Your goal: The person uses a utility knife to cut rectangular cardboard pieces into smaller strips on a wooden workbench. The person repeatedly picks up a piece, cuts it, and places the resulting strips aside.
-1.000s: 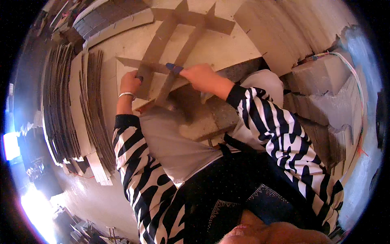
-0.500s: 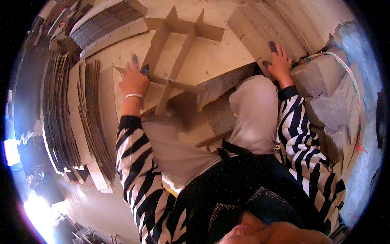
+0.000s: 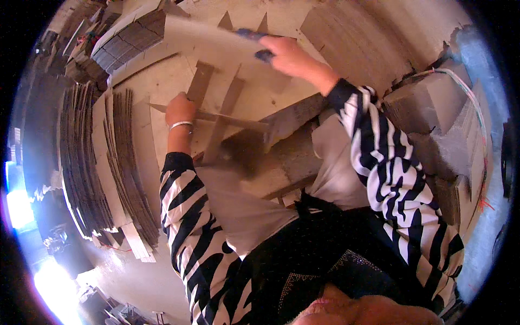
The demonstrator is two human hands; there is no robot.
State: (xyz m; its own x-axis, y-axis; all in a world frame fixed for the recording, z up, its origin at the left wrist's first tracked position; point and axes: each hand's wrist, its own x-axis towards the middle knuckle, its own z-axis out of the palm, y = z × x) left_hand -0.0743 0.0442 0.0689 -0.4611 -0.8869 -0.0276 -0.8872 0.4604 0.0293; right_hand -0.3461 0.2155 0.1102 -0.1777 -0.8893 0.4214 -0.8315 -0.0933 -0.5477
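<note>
My right hand (image 3: 287,55), with dark coverings on its fingertips, grips the end of a flat cardboard strip (image 3: 203,37). Motion smears this strip, which spans the far part of the board above a cardboard divider (image 3: 226,96). Interlocked upright strips make up the divider, and the raised strip hides part of it. On the divider's near left side, my left hand (image 3: 180,109) is closed around the end of its near cross strip (image 3: 233,120). A pale band circles my left wrist.
Stacks of cardboard strips stand at the left (image 3: 84,157), far left (image 3: 130,40) and far right (image 3: 357,49). The divider rests on a pale wooden board (image 3: 276,92). Grey wrapped bundles (image 3: 428,103) and a coloured cable (image 3: 468,92) lie to my right.
My right hand has left the far-right stack and swung left, now carrying a cardboard strip over the divider. My left hand has closed its fingers on the near cross strip.
</note>
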